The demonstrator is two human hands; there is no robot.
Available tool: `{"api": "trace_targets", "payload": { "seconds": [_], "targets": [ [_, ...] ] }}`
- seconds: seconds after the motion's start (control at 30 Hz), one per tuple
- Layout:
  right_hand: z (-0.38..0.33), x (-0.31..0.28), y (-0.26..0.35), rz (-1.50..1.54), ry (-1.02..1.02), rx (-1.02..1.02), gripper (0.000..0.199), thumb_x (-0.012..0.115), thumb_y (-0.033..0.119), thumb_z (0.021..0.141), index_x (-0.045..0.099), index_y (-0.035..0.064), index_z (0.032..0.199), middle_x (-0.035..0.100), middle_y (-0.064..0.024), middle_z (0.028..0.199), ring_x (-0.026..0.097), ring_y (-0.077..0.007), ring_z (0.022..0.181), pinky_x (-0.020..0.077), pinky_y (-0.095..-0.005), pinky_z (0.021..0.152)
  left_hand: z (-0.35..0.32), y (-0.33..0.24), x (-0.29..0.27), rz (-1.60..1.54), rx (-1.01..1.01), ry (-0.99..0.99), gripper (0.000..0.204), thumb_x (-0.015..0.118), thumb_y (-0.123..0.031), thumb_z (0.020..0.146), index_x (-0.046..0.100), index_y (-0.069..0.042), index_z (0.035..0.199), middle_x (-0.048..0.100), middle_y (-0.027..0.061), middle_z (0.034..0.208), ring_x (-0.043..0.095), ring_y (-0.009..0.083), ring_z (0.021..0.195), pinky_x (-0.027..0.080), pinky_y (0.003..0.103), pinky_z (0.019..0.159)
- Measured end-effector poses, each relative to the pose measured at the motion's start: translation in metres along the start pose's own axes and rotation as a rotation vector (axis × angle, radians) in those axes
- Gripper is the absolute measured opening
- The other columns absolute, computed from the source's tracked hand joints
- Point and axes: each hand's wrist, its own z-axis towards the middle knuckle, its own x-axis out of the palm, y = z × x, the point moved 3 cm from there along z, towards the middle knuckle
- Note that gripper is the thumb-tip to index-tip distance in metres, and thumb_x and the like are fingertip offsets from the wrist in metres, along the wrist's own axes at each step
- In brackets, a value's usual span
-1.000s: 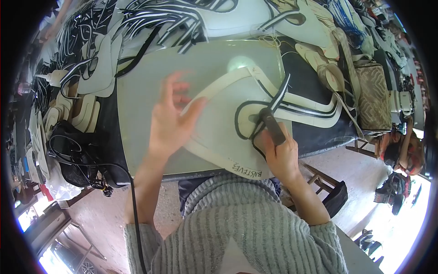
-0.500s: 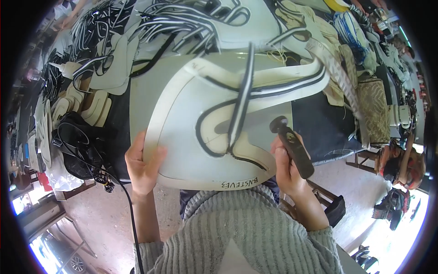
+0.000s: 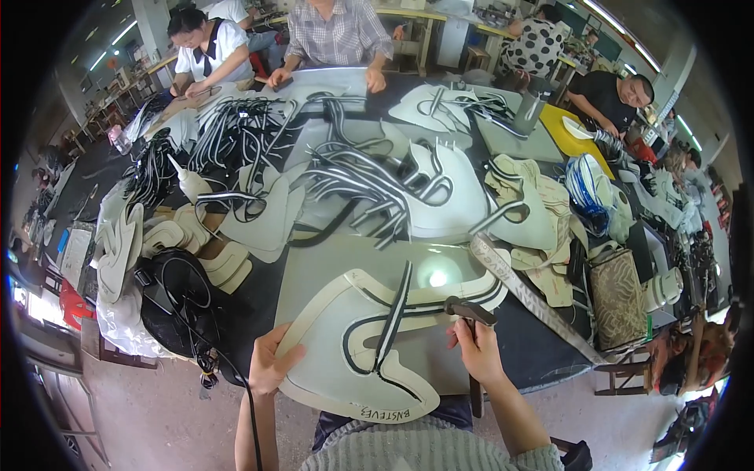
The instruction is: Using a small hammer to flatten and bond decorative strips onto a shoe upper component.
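Note:
A large flat cream-white cut panel (image 3: 322, 345) with a curved cutout lies before me on a smooth pale board (image 3: 302, 279). Black-and-white striped trim (image 3: 347, 343) follows the cutout's edge, and one loose strip (image 3: 397, 310) of it sticks out across the panel. My left hand (image 3: 272, 361) grips the panel's left edge, thumb on top. On the right, my right hand (image 3: 479, 353) is closed around a dark hammer (image 3: 471, 311), its head just over the panel's right arm. Part of the hammer's handle is hidden by the hand.
Beyond the board lie more trimmed panels (image 3: 452, 208) and heaps of striped strips (image 3: 251, 129). A black bag (image 3: 177, 310) with a cable and a white nozzle bottle (image 3: 191, 184) are at left. A patterned box (image 3: 624, 294) stands at right. Several people work around the table.
The view has tilted up, so the far table and other people now show. The hammer has turned, its head now lying more level. My left hand still holds the panel.

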Motion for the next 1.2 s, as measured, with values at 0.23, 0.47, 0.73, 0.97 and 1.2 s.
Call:
{"api": "trace_targets", "payload": {
  "seconds": [0.23,0.47,0.73,0.97,1.2],
  "targets": [
    [0.009,-0.015,0.004,0.043,-0.079,0.124,0.023,0.049,0.011,0.103,0.057,-0.0042,0.117,0.066,-0.0081,0.084,0.061,-0.0127,0.062,0.0501,-0.0271,0.058,-0.002,-0.012,-0.025,-0.172,-0.006,0.019,0.048,0.071,-0.006,0.084,0.058,0.011,0.127,0.069,0.0122,0.111,0.066,0.0162,0.097,0.051,0.028,0.086],
    [0.025,-0.043,-0.011,0.081,-0.183,0.253,0.034,0.047,0.033,0.105,0.056,0.0006,0.110,0.064,-0.0111,0.120,0.069,-0.0139,0.076,0.0349,-0.0200,0.035,0.004,0.000,-0.038,-0.183,0.013,-0.027,0.062,0.071,-0.005,0.079,0.050,0.011,0.135,0.066,0.0182,0.121,0.067,0.0228,0.106,0.051,0.032,0.094],
    [0.024,-0.068,-0.023,0.191,-0.341,0.313,0.031,0.049,0.036,0.105,0.053,0.0056,0.101,0.058,-0.0032,0.100,0.071,-0.0139,0.083,0.0335,-0.0214,0.035,0.008,0.004,-0.035,-0.231,0.046,-0.064,0.063,0.070,-0.003,0.078,0.050,0.011,0.136,0.067,0.0184,0.121,0.067,0.0229,0.105,0.052,0.032,0.094],
    [0.024,-0.070,-0.030,0.204,-0.324,0.349,0.030,0.049,0.035,0.104,0.051,0.0056,0.097,0.063,-0.0076,0.120,0.071,-0.0147,0.089,0.0339,-0.0210,0.035,0.011,0.005,-0.033,-0.218,0.024,-0.024,0.057,0.070,0.000,0.079,0.054,0.010,0.133,0.068,0.0151,0.119,0.065,0.0189,0.105,0.049,0.030,0.094],
    [0.024,-0.069,-0.031,0.207,-0.323,0.367,0.031,0.048,0.035,0.105,0.051,0.0048,0.097,0.062,-0.0081,0.123,0.070,-0.0146,0.093,0.0347,-0.0208,0.035,0.012,0.008,-0.030,-0.204,0.004,-0.042,0.056,0.071,-0.001,0.079,0.056,0.008,0.132,0.068,0.0131,0.117,0.065,0.0174,0.103,0.050,0.029,0.092]
  ]
}}
